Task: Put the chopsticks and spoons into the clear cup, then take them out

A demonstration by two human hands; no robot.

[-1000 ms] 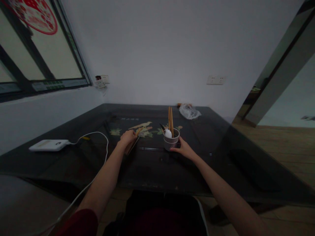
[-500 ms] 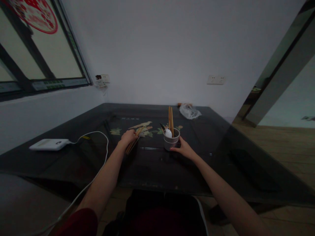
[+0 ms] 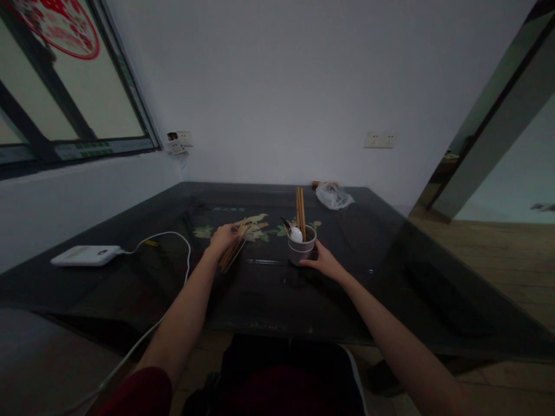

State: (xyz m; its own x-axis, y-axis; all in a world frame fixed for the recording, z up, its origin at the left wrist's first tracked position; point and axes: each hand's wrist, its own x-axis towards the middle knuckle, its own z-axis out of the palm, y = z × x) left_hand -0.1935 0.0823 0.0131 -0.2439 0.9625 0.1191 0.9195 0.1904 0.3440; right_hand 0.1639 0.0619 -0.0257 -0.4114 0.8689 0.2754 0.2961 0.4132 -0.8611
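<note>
My left hand (image 3: 224, 237) is closed around a bundle of wooden chopsticks (image 3: 229, 257) low over the table, on the left of the flower print. The bundle slants, its far ends showing past my fingertips. To the right, my right hand (image 3: 326, 262) grips the side of a light grey cup (image 3: 299, 255), thumb toward the near side. Inside the upright cup stand several chopsticks (image 3: 300, 208) and a white spoon (image 3: 296, 234) with a dark handle. The bottom of the cup's contents is hidden.
The dark glossy table (image 3: 269, 300) meets the wall at the back. A crumpled clear plastic bag (image 3: 335, 196) lies at the far right. On the left rests a white device (image 3: 87, 255) with a white cable (image 3: 189, 260) running past my left forearm. A dark flat object (image 3: 446, 297) lies at right.
My left hand has shifted slightly left, and the chopsticks by it look more fanned apart. My right hand and the cup stay put.
</note>
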